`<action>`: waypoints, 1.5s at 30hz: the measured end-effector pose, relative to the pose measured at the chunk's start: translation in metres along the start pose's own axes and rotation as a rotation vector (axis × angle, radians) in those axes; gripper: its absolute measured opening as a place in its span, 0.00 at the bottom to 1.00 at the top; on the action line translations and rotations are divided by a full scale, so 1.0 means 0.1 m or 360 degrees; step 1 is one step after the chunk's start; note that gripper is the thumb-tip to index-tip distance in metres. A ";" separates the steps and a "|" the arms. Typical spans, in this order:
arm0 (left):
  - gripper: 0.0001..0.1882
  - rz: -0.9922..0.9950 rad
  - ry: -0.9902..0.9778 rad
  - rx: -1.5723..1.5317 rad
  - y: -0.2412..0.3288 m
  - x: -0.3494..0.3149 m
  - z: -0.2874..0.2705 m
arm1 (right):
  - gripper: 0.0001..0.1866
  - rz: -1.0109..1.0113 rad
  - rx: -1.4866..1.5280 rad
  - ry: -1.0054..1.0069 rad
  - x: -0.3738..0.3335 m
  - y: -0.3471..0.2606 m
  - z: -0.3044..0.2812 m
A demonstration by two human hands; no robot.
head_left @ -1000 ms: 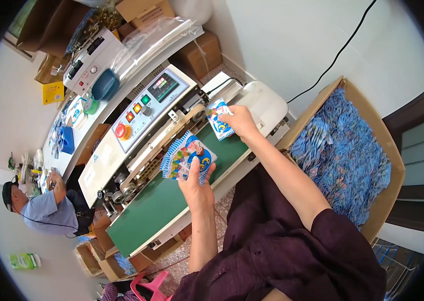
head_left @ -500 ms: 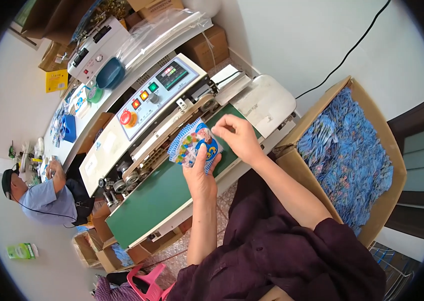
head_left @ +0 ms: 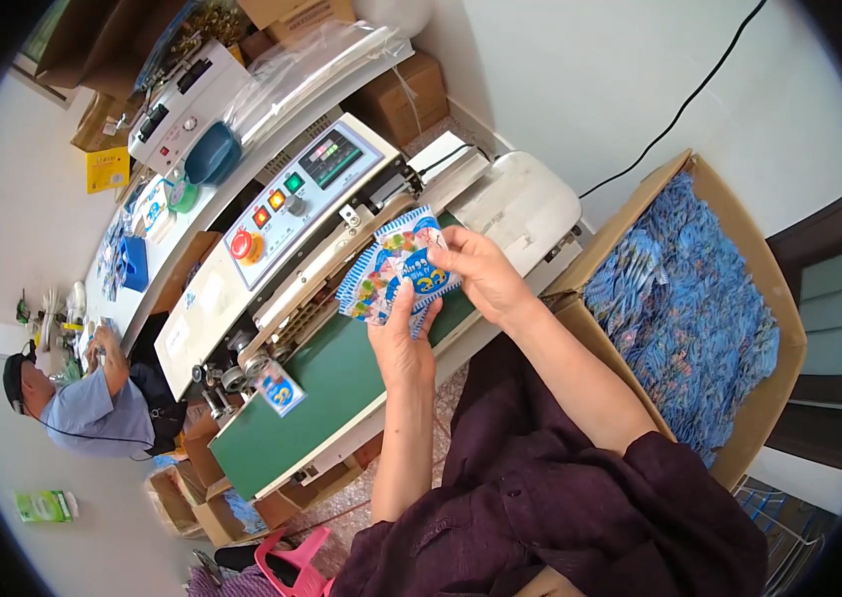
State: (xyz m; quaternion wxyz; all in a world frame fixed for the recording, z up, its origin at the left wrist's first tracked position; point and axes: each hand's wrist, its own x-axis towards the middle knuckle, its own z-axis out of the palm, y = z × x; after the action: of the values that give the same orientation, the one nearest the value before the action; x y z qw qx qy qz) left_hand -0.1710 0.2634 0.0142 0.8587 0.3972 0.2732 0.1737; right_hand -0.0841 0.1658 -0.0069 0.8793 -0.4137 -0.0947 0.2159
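My left hand [head_left: 404,348] is closed around a small stack of printed blue-and-white sachets [head_left: 366,286], thumb on top. They carry a striped edge and colourful pictures. With fingers and thumb, my right hand [head_left: 483,277] pinches another sachet [head_left: 411,235] of the same kind, fanned over the stack and overlapping it. Both hands are above the green conveyor belt [head_left: 326,383] of a band sealing machine [head_left: 187,323]. At the belt's left end, a single sachet [head_left: 280,390] sits beside the metal rollers [head_left: 235,378].
A big cardboard box [head_left: 789,328] full of blue sachets stands on my right. The sealer's panel [head_left: 291,194] has lit buttons and a red stop knob. At far left a person [head_left: 97,408] works at a bench. A pink stool [head_left: 291,562] is below the belt.
My right hand has closed on a sachet and fanned it out over the stack in my left hand. A sachet has appeared by the rollers at the belt's left end.
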 end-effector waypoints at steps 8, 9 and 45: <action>0.21 0.0081 0.0081 0.0019 0.00 0.05 0.03 | 0.12 0.0184 0.0024 0.0306 0.14 -0.09 -0.19; 0.21 0.0115 0.0137 0.0018 0.02 0.03 0.02 | 0.11 0.0201 -0.0269 0.0432 0.21 -0.11 -0.23; 0.19 -0.0015 -0.0020 0.0058 0.10 -0.07 -0.09 | 0.11 0.0294 -0.0303 -0.0034 -0.10 0.02 0.12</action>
State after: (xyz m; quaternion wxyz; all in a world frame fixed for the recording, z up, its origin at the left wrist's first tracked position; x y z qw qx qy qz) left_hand -0.1830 0.2714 0.0197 0.8538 0.4126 0.2729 0.1620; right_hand -0.0976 0.1708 -0.0003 0.8114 -0.4999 -0.0856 0.2905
